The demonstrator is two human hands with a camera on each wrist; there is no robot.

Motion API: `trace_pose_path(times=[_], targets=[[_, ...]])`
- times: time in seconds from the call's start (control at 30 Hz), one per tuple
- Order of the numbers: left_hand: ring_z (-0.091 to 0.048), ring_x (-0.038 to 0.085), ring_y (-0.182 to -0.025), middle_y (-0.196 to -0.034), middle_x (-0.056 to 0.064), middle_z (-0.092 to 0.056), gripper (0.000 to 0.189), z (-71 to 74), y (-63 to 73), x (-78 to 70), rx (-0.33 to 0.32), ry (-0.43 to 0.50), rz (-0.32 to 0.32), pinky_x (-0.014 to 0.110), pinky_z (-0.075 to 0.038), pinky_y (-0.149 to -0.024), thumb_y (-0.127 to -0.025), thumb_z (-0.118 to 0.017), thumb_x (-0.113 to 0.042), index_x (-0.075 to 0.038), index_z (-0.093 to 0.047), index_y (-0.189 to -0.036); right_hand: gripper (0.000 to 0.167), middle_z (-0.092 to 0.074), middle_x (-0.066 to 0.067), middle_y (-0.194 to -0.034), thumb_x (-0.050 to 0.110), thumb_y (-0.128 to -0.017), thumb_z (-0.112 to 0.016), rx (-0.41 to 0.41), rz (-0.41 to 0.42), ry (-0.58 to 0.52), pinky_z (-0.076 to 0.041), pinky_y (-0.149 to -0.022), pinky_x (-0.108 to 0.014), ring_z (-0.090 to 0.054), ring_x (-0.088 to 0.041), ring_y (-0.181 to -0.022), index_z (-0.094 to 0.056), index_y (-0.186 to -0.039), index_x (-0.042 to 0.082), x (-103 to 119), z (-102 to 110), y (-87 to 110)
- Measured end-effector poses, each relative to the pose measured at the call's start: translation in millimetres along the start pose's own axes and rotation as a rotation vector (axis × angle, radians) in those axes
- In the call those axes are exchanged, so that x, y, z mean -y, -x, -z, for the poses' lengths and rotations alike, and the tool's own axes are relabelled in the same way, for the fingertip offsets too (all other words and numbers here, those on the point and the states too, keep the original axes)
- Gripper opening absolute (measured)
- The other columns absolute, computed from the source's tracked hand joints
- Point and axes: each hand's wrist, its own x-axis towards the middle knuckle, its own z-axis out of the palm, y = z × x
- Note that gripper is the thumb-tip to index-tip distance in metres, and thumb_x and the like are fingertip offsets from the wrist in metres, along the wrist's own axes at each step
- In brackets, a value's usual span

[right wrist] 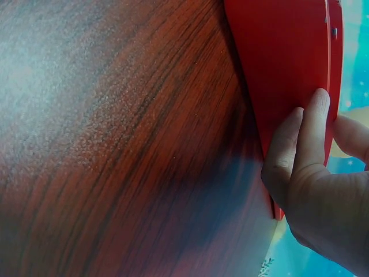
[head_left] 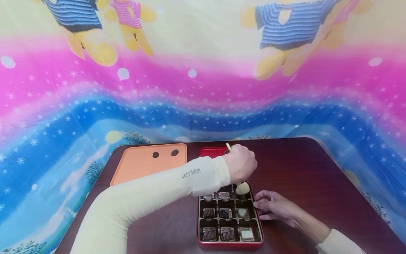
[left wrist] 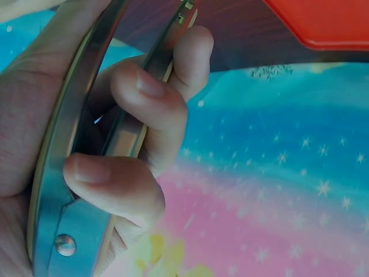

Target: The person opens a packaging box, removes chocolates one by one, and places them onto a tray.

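My left hand (head_left: 242, 163) is over the far end of a red tin (head_left: 260, 235) of chocolates. Its fingers curl round metal tongs (left wrist: 75, 231) with a rivet and pale edges. A rounded cream-coloured piece (head_left: 243, 188) shows just below the hand, at the tin's far right compartment; whether it is the tongs' tip or a sweet, I cannot tell. Dark chocolates (head_left: 226, 213) and a white one (head_left: 246, 234) sit in the divided insert. Against the tin's right outer wall (right wrist: 282, 52), my right hand (head_left: 276, 209) rests its fairly straight fingertips. The left sleeve covers part of the far compartments.
An orange tray (head_left: 136, 164) with two dark round pieces (head_left: 174, 152) lies at the back left. Behind the tin is a flat red piece (head_left: 211, 152), partly covered by the left hand. A printed cloth (head_left: 196, 127) hangs round the dark wooden table (head_left: 301, 169).
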Motion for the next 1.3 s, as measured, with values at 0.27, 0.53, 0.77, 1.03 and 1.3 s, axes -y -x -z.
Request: trace_pose_path(times=[0.27,0.53,0.77,1.03,1.3], targets=[[-0.058,0.01,-0.075,-0.086,-0.01,-0.061,0.033,11.7,11.6,33.1,0.054,0.083,0.015,0.028,-0.054,-0.063,-0.078,-0.079,-0.054,-0.027,-0.068,-0.092,0.033,-0.061,-0.01,-0.101,0.012,-0.095,-0.062,-0.006,-0.001,0.005,-0.058,-0.081,-0.04,-0.064,-0.021,-0.091,-0.046,-0.117,-0.006,-1,-1,-1.0],[-0.055,0.013,-0.07,-0.078,-0.006,-0.058,0.036,2.0,23.7,72.7,0.041,0.18,0.083,0.031,-0.054,-0.06,-0.079,-0.079,-0.054,-0.021,-0.065,-0.084,0.034,-0.06,-0.014,-0.106,0.011,-0.095,-0.062,-0.001,0.001,0.003,-0.058,-0.082,-0.04,-0.063,-0.023,-0.092,-0.045,-0.118,-0.007,0,-1,0.6],[-0.06,0.016,-0.076,-0.085,-0.002,-0.062,0.042,-20.2,32.2,116.8,0.08,0.253,0.169,0.039,-0.058,-0.07,-0.076,-0.082,-0.054,-0.017,-0.068,-0.09,0.034,-0.06,-0.014,-0.105,0.011,-0.095,-0.062,0.001,0.004,0.009,-0.058,-0.083,-0.04,-0.063,-0.023,-0.093,-0.045,-0.118,-0.007,-1,0,0.0],[-0.055,0.015,-0.07,-0.079,-0.001,-0.06,0.038,-58.4,47.7,163.0,0.103,0.35,0.285,0.038,-0.055,-0.063,-0.077,-0.082,-0.05,-0.015,-0.068,-0.084,0.032,-0.06,-0.014,-0.106,0.011,-0.095,-0.062,0.01,0.006,0.005,-0.058,-0.082,-0.04,-0.063,-0.022,-0.091,-0.046,-0.118,-0.006,-4,1,-1.7],[-0.058,0.019,-0.074,-0.082,0.003,-0.063,0.038,-97.4,64.9,202.1,0.104,0.424,0.391,0.04,-0.054,-0.066,-0.078,-0.083,-0.047,-0.012,-0.068,-0.084,0.032,-0.06,-0.012,-0.103,0.011,-0.096,-0.062,0.018,0.018,0.002,-0.058,-0.082,-0.039,-0.063,-0.022,-0.09,-0.046,-0.117,-0.006,-6,3,-2.7]])
